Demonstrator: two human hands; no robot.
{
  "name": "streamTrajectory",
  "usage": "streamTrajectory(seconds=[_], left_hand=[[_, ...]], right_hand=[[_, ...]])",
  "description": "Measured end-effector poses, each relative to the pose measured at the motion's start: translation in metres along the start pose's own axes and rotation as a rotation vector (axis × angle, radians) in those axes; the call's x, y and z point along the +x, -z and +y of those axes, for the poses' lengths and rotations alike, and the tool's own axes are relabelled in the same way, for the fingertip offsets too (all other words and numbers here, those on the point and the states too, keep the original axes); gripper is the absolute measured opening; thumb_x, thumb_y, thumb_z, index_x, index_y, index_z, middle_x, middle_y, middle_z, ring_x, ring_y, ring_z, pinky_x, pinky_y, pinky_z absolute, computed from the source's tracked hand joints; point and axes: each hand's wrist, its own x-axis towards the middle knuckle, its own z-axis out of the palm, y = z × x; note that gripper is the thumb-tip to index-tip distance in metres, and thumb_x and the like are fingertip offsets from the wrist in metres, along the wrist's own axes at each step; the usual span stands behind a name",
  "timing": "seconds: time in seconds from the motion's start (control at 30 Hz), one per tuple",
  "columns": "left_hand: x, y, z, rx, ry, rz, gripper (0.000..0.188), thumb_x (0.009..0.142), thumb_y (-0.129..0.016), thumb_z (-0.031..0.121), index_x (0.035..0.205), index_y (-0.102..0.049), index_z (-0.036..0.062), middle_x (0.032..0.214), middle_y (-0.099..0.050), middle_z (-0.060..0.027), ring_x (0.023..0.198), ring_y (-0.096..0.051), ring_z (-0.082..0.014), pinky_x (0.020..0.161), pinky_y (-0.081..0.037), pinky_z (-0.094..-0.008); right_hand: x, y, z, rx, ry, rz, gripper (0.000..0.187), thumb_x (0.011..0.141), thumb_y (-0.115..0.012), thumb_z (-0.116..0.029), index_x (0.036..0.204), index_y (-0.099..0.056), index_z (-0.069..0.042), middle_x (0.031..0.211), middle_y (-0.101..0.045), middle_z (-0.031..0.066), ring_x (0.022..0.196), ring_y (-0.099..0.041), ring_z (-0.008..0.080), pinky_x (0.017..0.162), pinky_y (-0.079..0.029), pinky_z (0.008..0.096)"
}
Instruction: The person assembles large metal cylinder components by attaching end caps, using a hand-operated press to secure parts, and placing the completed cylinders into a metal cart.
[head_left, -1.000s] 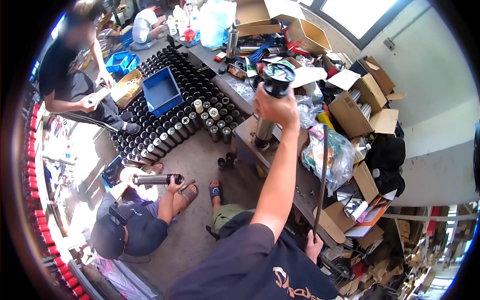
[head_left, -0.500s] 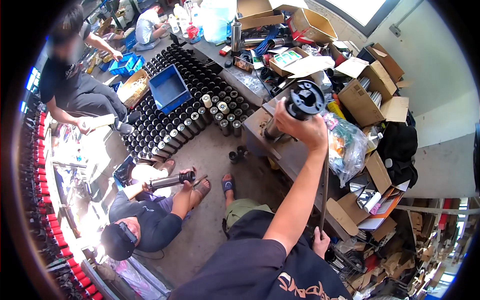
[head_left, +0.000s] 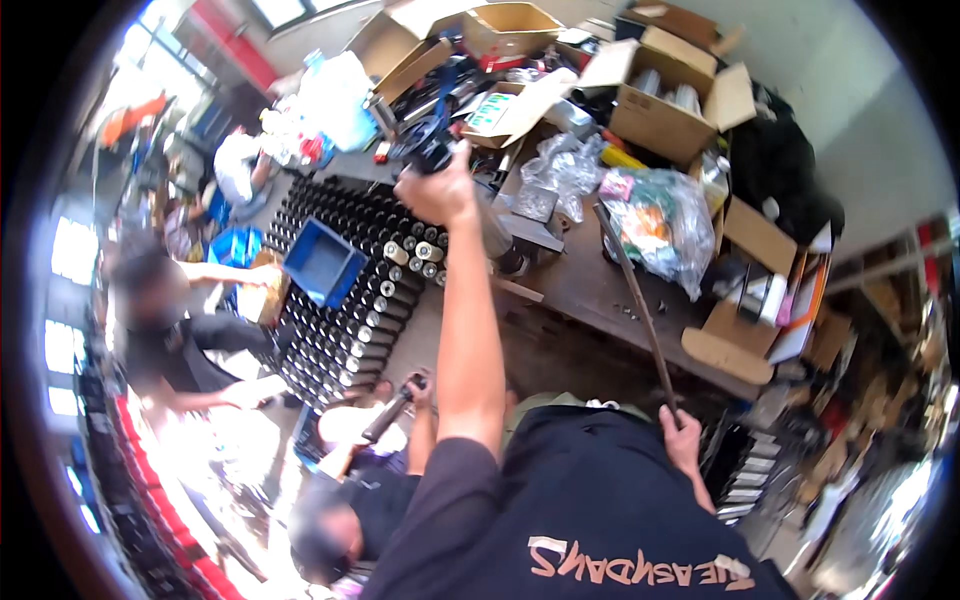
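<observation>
My left hand (head_left: 440, 192), at the end of an outstretched arm, is closed round a black ring-shaped fitting (head_left: 428, 148) above the workbench's left end. A grey metal cylinder (head_left: 492, 232) shows partly behind that wrist; whether it joins the fitting cannot be made out. My right hand (head_left: 684, 438) is wrapped round the lower end of a long, thin metal rod (head_left: 642, 305). The rod slants up over the bench, its far end beside a clear plastic bag (head_left: 665, 225) of coloured items.
Rows of black tubes (head_left: 335, 215) stand on the floor at left, a blue crate (head_left: 325, 262) on top. Two people sit close by at left; one holds a dark tube (head_left: 390, 415). Opened cartons (head_left: 665, 115) crowd the dark workbench (head_left: 570, 290).
My view has turned, so the bench shows more fully. My left hand with the black fitting now appears further left and the rod stands apart from my left arm. Both hands keep their grip.
</observation>
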Motion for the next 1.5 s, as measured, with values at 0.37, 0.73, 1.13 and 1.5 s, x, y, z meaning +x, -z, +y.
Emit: streamTrajectory(seconds=[0.37,0.73,1.13,1.5], left_hand=[[-0.047,0.029,0.016,-0.098,-0.001,0.187,0.058,0.057,-0.097,0.030,0.085,-0.061,-0.0060,0.090,-0.064,-0.0164,0.101,-0.052,-0.0381,0.096,-0.040,-0.0505],[-0.059,0.028,0.057,-0.341,-0.003,-0.106,0.072,0.063,-0.096,0.035,0.101,-0.049,-0.0039,0.091,-0.069,-0.0177,0.079,-0.070,-0.0348,0.073,-0.054,-0.0420],[-0.084,0.039,0.041,-0.280,0.082,0.131,0.080,0.064,-0.096,0.033,0.110,-0.039,-0.0013,0.098,-0.061,-0.0170,0.079,-0.066,-0.0376,0.070,-0.056,-0.0455],[-0.096,0.014,0.043,-0.129,0.051,0.204,0.066,0.065,-0.088,0.028,0.108,-0.047,-0.0010,0.101,-0.050,-0.0173,0.097,-0.049,-0.0411,0.087,-0.038,-0.0541]], right_hand=[[0.010,-0.001,-0.031,0.072,-0.087,-0.023,0.045,0.094,-0.069,-0.036,0.072,-0.058,0.002,0.057,-0.045,-0.0002,0.059,-0.040,0.0073,0.052,-0.035,0.0316],[0.004,0.005,-0.026,0.044,-0.120,0.031,0.047,0.089,-0.072,-0.042,0.072,-0.063,0.001,0.053,-0.047,0.0112,0.051,-0.044,0.0146,0.052,-0.040,0.0364],[0.007,0.012,-0.032,0.056,-0.113,0.143,0.046,0.087,-0.073,-0.042,0.073,-0.063,0.001,0.054,-0.051,0.0111,0.049,-0.050,0.0197,0.051,-0.041,0.0366],[0.015,0.007,-0.040,0.035,0.075,0.011,0.042,0.092,-0.070,-0.031,0.070,-0.057,0.002,0.055,-0.041,0.0055,0.056,-0.038,0.0093,0.050,-0.034,0.0331]])
